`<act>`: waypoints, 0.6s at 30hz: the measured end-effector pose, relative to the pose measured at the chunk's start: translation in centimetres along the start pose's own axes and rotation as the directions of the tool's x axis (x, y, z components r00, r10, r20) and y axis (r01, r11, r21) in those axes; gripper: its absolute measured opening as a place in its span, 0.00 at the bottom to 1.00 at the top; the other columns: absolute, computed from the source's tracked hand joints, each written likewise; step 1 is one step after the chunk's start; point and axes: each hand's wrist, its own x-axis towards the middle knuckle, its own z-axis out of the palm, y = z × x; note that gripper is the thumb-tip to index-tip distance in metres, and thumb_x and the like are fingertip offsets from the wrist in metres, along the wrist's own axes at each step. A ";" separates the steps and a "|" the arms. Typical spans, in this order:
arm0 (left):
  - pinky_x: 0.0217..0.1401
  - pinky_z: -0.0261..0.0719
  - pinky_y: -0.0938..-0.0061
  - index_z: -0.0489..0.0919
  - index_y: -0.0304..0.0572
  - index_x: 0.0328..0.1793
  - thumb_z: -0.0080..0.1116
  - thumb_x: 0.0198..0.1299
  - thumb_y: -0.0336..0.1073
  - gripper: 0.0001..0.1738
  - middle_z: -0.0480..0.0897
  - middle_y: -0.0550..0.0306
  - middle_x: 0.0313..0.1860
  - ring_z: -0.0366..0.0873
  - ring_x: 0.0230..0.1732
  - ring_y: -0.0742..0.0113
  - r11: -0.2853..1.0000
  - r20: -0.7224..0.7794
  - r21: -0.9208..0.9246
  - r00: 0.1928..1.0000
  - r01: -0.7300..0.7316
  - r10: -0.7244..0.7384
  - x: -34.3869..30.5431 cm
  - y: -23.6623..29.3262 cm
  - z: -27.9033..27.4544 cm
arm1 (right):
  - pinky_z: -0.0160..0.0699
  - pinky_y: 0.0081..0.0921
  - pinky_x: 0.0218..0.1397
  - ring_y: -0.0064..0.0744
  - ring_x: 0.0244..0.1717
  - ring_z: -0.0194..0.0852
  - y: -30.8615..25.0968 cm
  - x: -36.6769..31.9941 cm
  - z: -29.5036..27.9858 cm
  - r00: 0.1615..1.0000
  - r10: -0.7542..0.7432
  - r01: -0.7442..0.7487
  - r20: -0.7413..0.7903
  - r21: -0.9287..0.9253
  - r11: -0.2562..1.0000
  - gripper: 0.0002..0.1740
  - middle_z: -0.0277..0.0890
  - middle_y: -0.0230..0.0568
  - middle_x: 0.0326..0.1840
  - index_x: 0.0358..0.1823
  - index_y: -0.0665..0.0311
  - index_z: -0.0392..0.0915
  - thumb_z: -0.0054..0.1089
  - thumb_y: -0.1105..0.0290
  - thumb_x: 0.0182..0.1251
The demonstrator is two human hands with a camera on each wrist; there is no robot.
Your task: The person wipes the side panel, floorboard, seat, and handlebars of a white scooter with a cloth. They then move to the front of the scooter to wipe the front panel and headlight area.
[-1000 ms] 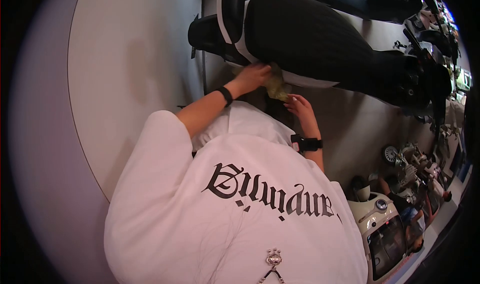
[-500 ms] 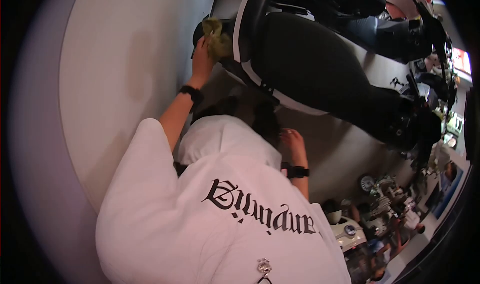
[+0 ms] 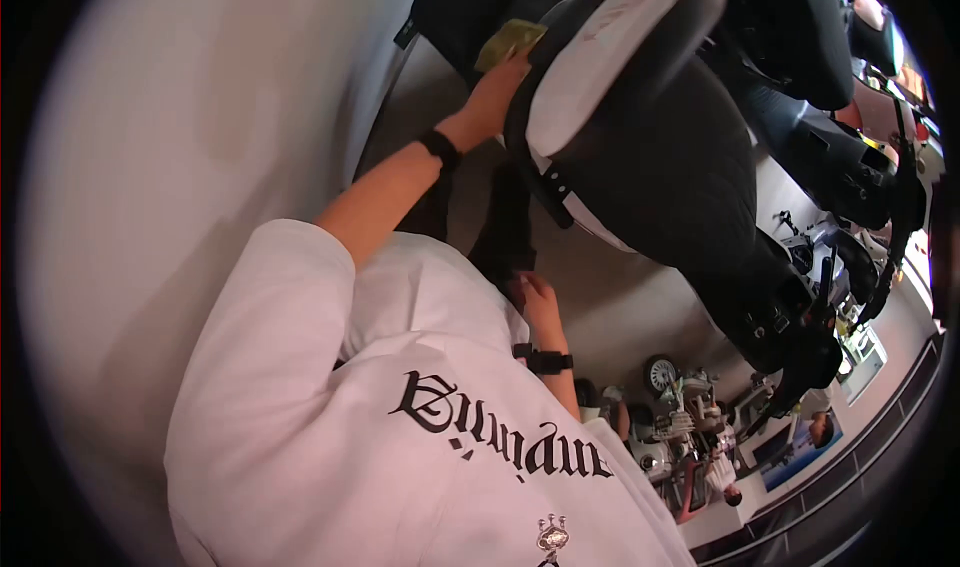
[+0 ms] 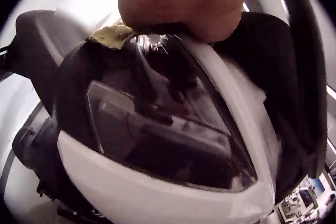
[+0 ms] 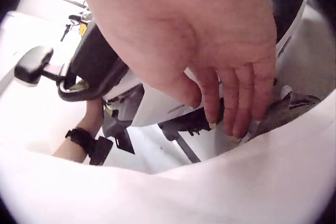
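Note:
A crumpled yellow cloth (image 3: 512,43) is in my left hand (image 3: 494,95), at the rear of a black-and-white scooter (image 3: 690,157). That hand reaches behind the scooter's white-topped backrest (image 3: 610,52). In the left wrist view the hand (image 4: 186,6) bends over the top of a glossy dark tail panel (image 4: 163,124) with white trim, and the cloth (image 4: 111,36) sticks out beside it. The fingertips are hidden there. My right hand (image 3: 540,302) hangs low near my legs; in the right wrist view its fingers (image 5: 231,95) droop loosely and hold nothing.
A pale wall (image 3: 230,87) rises close on my left. More scooters (image 3: 810,127) stand beyond this one, and several small vehicles (image 3: 690,407) and people are farther off at the right. Grey floor (image 3: 630,297) lies below the scooter.
My left hand parted from the right and took the cloth to the scooter's rear end, then behind the backrest. The right hand let go of the cloth and dropped toward my legs.

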 end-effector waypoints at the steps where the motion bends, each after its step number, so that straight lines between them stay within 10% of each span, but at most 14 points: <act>1: 0.71 0.56 0.57 0.67 0.34 0.63 0.53 0.52 0.28 0.28 0.66 0.41 0.65 0.60 0.67 0.40 0.994 0.064 0.097 0.997 0.040 -0.047 0.9 -1.2 -0.3 | 0.74 0.22 0.46 0.25 0.40 0.77 -0.9 1.3 0.6 0.996 -0.063 0.064 0.058 -0.027 0.998 0.15 0.79 0.39 0.41 0.53 0.65 0.74 0.47 0.67 0.71; 7: 0.74 0.52 0.54 0.67 0.40 0.65 0.58 0.48 0.25 0.33 0.57 0.50 0.73 0.51 0.74 0.49 0.992 0.085 0.082 0.992 -0.100 0.093 6.3 -4.1 -0.7 | 0.74 0.22 0.49 0.25 0.43 0.77 -4.7 7.8 3.2 0.973 -0.141 0.193 0.185 -0.303 0.933 0.15 0.78 0.39 0.43 0.53 0.66 0.73 0.44 0.68 0.71; 9: 0.74 0.53 0.68 0.54 0.42 0.74 0.55 0.52 0.25 0.40 0.56 0.45 0.73 0.54 0.73 0.51 0.966 0.110 0.097 0.967 -0.239 0.228 8.2 -5.8 -0.1 | 0.74 0.23 0.50 0.25 0.45 0.77 -5.5 8.5 3.5 0.960 -0.202 0.263 0.196 -0.369 0.891 0.14 0.78 0.39 0.43 0.53 0.66 0.73 0.44 0.69 0.71; 12: 0.74 0.53 0.68 0.54 0.43 0.74 0.58 0.51 0.26 0.42 0.57 0.45 0.73 0.52 0.74 0.51 0.999 0.008 -0.050 1.000 0.005 -0.005 8.5 -5.3 0.9 | 0.74 0.23 0.51 0.26 0.45 0.77 -4.8 9.9 4.6 0.941 -0.275 0.327 0.198 -0.319 0.890 0.14 0.78 0.40 0.44 0.52 0.65 0.73 0.43 0.69 0.72; 18: 0.74 0.51 0.53 0.61 0.51 0.71 0.61 0.46 0.30 0.42 0.55 0.47 0.74 0.49 0.75 0.49 0.997 -0.063 0.080 0.998 0.013 -0.008 3.6 -1.3 0.3 | 0.73 0.23 0.49 0.28 0.43 0.80 -2.8 12.6 6.8 0.976 -0.087 0.140 0.199 -0.268 0.953 0.14 0.80 0.42 0.40 0.48 0.67 0.75 0.42 0.68 0.71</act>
